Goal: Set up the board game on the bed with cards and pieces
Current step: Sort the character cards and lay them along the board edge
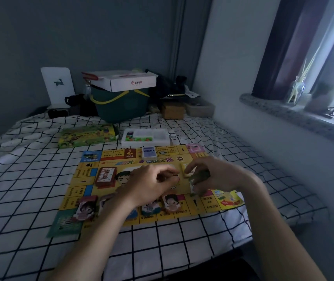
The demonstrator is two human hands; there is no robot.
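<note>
a yellow game board (133, 173) lies flat on the checked bed (172, 240), near the middle and toward its right edge. both hands hover over the centre of the board. the left hand (150, 183) has its fingers curled, the thumb and fingertips pinched together on something small and blurred that i cannot identify. the right hand (208, 175) is curled round a small stack of cards (190, 173), a pale yellowish card showing at its fingertips and darker greenish ones below.

on the board's left part sits a red-brown card deck (105, 176). along the board's near edge stand several character pieces: one at the near left (86, 207) and one just beside the left wrist on its right (171, 202). a white-and-blue card pile (149, 152) rests on the board's far edge, and a pink one (194, 148) at the far right corner.

beyond the board, toward the head of the bed, lie a green game box (87, 135) and, to its right, a white tray (146, 136) holding small coloured pieces. farther back stand a dark green basket (121, 104) with a white carton (125, 81) on top.
</note>
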